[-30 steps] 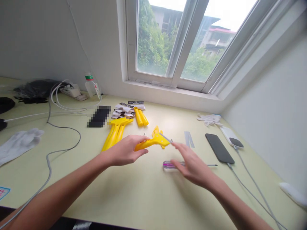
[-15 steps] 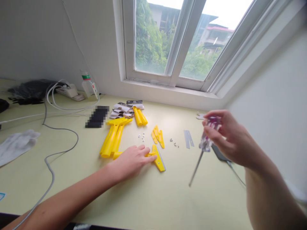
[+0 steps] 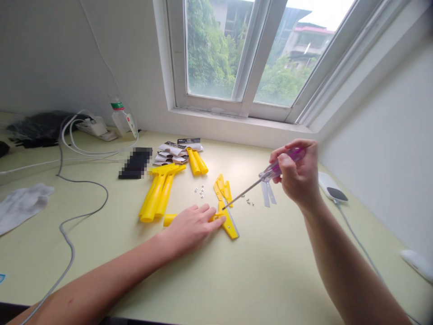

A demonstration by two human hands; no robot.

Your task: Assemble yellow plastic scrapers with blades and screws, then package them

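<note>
On the desk (image 3: 270, 275), my left hand (image 3: 191, 225) pins the yellow plastic scraper (image 3: 230, 227) flat, fingers spread, while my right hand (image 3: 297, 174), gripping the purple-handled screwdriver (image 3: 267, 175), has brought its tip to the scraper's head.

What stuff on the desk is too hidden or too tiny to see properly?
All from the head camera:
The yellow plastic scraper: its middle is hidden under the left hand.
The purple see-through screwdriver handle: partly hidden by the fingers of the right hand.
The tiny silver screws: too small to make out their shape.
The black rectangular thing: blurred into blocks, so I cannot tell what it is.
</note>
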